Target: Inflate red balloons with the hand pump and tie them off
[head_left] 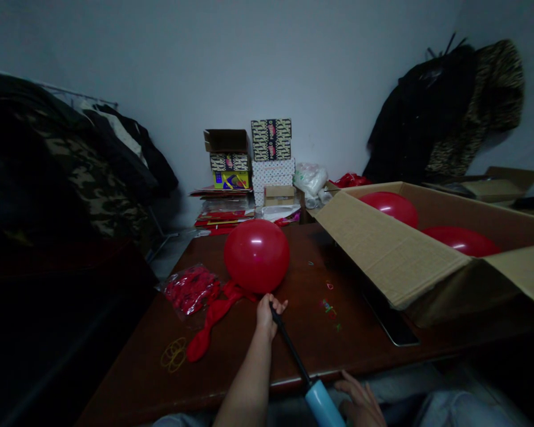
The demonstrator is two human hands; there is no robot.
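Note:
An inflated red balloon (257,256) stands above the brown table, its lower end at my left hand (267,312). The fingers of that hand are closed around the balloon's neck at the tip of a black pump tube (293,350). This tube runs down to the light blue pump body (324,405) at the bottom edge. Just right of the pump is my right hand (360,401), fingers apart and partly cut off by the frame. Limp red balloons (213,323) lie left of the inflated one, beside a clear bag of red balloons (191,289).
An open cardboard box (391,252) with red balloons (460,240) takes up the right side. A dark phone (391,320) lies beneath its flap. Yellow rubber bands (174,354) are at the table's left. Stacked boxes (273,172) stand behind; clothes hang at both sides.

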